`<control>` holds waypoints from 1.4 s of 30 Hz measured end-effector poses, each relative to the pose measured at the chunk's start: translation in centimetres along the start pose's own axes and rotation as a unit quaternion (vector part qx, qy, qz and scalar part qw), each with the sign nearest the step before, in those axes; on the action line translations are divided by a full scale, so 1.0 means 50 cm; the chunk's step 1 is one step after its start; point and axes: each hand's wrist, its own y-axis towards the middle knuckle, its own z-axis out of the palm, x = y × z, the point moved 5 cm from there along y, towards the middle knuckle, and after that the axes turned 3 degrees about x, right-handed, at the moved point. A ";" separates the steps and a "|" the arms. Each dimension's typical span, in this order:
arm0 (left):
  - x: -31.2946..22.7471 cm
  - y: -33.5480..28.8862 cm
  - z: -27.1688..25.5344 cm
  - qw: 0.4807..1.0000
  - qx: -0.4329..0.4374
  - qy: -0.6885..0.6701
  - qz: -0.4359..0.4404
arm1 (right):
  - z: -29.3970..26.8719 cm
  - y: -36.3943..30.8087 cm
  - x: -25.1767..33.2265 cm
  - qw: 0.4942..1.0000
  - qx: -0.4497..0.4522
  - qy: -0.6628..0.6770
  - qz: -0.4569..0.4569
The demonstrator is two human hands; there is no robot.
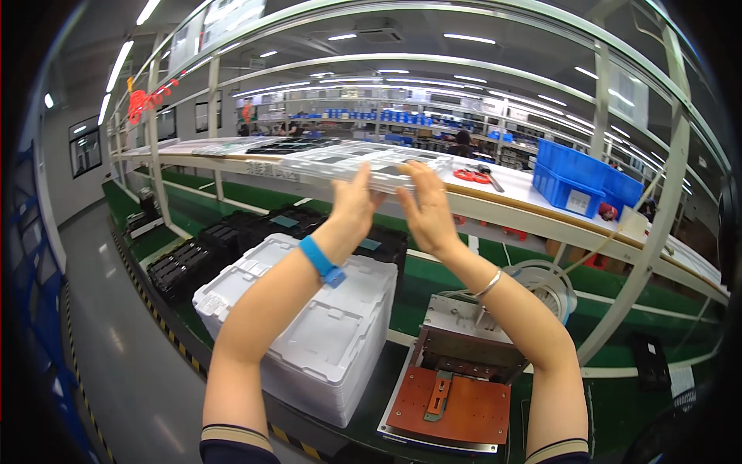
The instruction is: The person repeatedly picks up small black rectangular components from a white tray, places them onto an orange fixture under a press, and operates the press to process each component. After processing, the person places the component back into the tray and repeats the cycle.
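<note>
Both arms reach up to a shelf above the bench, where a translucent white plastic tray (325, 172) with dark pieces in it juts over the front edge. My left hand (357, 207), with a blue strap at its wrist, grips the tray's near edge; some fingers are hidden. Close by on the right, my right hand (427, 207) has its thumb and fingers at the same edge, near the tray's corner. Below the left forearm stands a tall stack of white plastic trays (317, 332). Under the right forearm is a metal fixture with an orange-brown plate (471, 410) bearing a small green board (439, 398).
Red-handled scissors (473, 177) and blue bins (568, 178) sit on the shelf (516, 190) to the right. Black trays (193, 263) are stacked on the green bench behind the white ones. A shelf post (649, 224) rises at right; coiled white tubing (549, 290) lies behind the fixture.
</note>
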 end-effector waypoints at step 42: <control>-0.410 -0.155 -0.514 0.849 0.060 0.446 -0.278 | -0.024 -0.354 0.283 0.731 0.423 0.421 0.330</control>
